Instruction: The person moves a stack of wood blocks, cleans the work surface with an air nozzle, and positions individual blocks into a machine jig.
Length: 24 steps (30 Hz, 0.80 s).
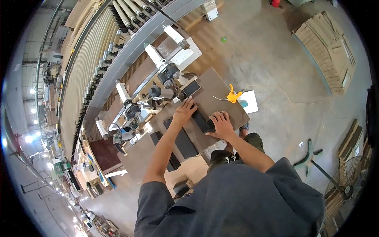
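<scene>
A dark, flat rectangular strip (pixel 200 121) lies on the brown work table (pixel 231 111) between my hands. My left hand (pixel 184 112) rests at the strip's far end, fingers stretched forward and lying fairly flat. At the near end, my right hand (pixel 221 125) curls its fingers round a dark piece (pixel 211 126); whether it is part of the same strip I cannot tell. Just beyond my left fingers, another dark block (pixel 191 88) sits against the machine's drilling head (pixel 169 73). Under my left forearm are a wider dark panel (pixel 184 142) and a narrower dark strip (pixel 157 138).
A yellow clamp-like tool (pixel 233 94) sits near the table's right edge beside a white sheet (pixel 248 101). A second machine head (pixel 131 110) stands to the left, before a roller conveyor (pixel 96 47). Stacked flat cardboard (pixel 325 51) and a floor fan (pixel 347 192) are at right.
</scene>
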{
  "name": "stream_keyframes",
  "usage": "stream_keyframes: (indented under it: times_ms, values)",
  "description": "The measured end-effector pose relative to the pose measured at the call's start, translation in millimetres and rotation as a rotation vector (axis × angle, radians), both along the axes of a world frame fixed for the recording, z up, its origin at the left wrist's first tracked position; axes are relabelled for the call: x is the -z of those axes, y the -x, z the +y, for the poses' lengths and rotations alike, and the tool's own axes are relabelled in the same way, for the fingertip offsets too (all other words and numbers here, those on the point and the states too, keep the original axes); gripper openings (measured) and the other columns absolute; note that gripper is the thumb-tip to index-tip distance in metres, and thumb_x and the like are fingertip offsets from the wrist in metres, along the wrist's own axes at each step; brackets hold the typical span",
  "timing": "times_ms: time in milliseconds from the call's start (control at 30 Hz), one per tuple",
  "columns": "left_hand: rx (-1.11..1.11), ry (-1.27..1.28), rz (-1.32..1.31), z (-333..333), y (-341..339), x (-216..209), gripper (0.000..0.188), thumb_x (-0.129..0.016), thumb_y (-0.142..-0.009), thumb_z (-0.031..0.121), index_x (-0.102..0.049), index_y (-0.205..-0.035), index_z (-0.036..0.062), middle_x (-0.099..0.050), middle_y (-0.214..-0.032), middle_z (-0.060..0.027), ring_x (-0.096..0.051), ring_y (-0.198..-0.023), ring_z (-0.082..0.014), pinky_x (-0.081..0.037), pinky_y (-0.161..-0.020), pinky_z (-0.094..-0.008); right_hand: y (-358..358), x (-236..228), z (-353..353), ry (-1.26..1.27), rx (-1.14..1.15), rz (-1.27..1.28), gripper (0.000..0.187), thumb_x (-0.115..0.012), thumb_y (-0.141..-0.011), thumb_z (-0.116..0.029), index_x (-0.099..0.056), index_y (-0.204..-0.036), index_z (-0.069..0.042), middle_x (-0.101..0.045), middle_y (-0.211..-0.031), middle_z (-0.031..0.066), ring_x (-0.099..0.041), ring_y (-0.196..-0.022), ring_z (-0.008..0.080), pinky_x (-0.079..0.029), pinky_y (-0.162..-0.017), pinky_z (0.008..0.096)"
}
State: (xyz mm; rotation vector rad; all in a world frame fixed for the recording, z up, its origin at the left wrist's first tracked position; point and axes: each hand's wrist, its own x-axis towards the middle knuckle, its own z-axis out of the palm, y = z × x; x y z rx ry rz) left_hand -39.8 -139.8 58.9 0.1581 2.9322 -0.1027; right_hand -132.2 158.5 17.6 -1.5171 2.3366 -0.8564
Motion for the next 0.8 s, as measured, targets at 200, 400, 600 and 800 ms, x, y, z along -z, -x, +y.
stream_keyframes:
  times_ms: [200, 400, 600, 800]
  values:
    - [0.107, 0.011, -0.162, -2.7, 22.4, -4.5, 0.043, -0.075, -0.096, 0.006, -0.069, -0.137, 0.0181, -0.061, -0.159, -0.0109, -0.052, -0.161, -0.0348, -0.043, -0.136, -0.0448, -0.5, 7.0, 6.9, 0.007, -0.008, -0.009, 0.109, -0.074, -0.092, -0.086, -0.048, -0.166, -0.010, -0.053, -0.159, 0.0172, -0.047, -0.156, 0.0398, -0.025, -0.136, 0.0660]
    - [0.097, -0.040, -0.192, -10.1, 28.5, -11.5, 0.041, -0.076, -0.095, 0.006, -0.071, -0.133, 0.0196, -0.065, -0.152, -0.0107, -0.056, -0.157, -0.0371, -0.049, -0.130, -0.0460, 0.0, 3.1, 7.1, 0.015, 0.004, -0.039, 0.111, -0.071, -0.093, -0.088, -0.047, -0.167, -0.010, -0.053, -0.161, 0.0177, -0.046, -0.157, 0.0408, -0.023, -0.137, 0.0665]
    - [0.025, -0.121, -0.057, -8.6, -3.9, -27.3, 0.055, -0.084, -0.086, 0.001, -0.073, -0.137, 0.0191, -0.067, -0.147, -0.0112, -0.057, -0.155, -0.0389, -0.054, -0.124, -0.0492, -2.7, 13.1, 4.9, 0.081, 0.047, -0.080, 0.111, -0.071, -0.094, -0.086, -0.046, -0.169, -0.008, -0.055, -0.162, 0.0192, -0.049, -0.155, 0.0414, -0.026, -0.138, 0.0612]
    - [-0.434, -0.352, 0.058, 10.7, -69.8, -59.8, 0.060, -0.089, -0.085, 0.009, -0.076, -0.143, 0.0180, -0.068, -0.142, -0.0115, -0.061, -0.144, -0.0372, -0.045, -0.128, -0.0532, -0.7, 21.6, 7.0, 0.151, 0.143, -0.229, 0.106, -0.065, -0.099, -0.084, -0.047, -0.170, -0.008, -0.057, -0.162, 0.0221, -0.050, -0.153, 0.0433, -0.028, -0.137, 0.0592]
